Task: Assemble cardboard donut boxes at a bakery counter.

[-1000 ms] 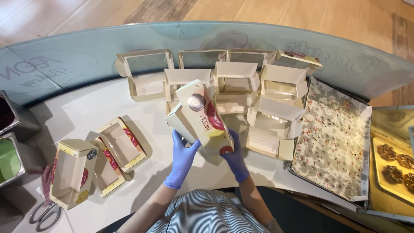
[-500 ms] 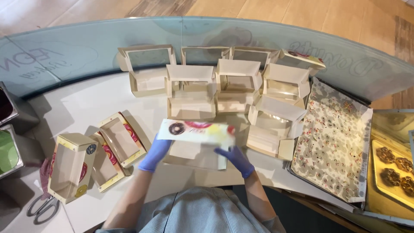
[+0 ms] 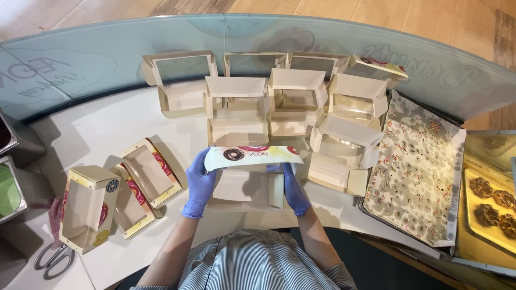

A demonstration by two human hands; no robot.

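Observation:
Both my hands wear blue gloves and hold a cardboard donut box (image 3: 252, 156) just above the white counter (image 3: 97, 134). The box is cream with printed donut pictures, and its printed lid panel faces me, held level. My left hand (image 3: 199, 185) grips the box's left end. My right hand (image 3: 294, 188) holds the right part from below. The box's open tray and a flap (image 3: 277, 189) hang under the lid between my hands.
Several opened empty boxes (image 3: 293, 99) stand in rows behind. Three folded boxes (image 3: 148, 172) lie at the left, with scissors (image 3: 51, 260) near the front edge. A paper-lined tray with sprinkles (image 3: 419, 172) and a tray of donuts (image 3: 492, 207) sit at the right. A curved glass screen (image 3: 80, 53) borders the far side.
The box stood tilted upright in my hands a second ago; it has been turned flat, lid toward me, and spread open. My hands moved apart to its ends.

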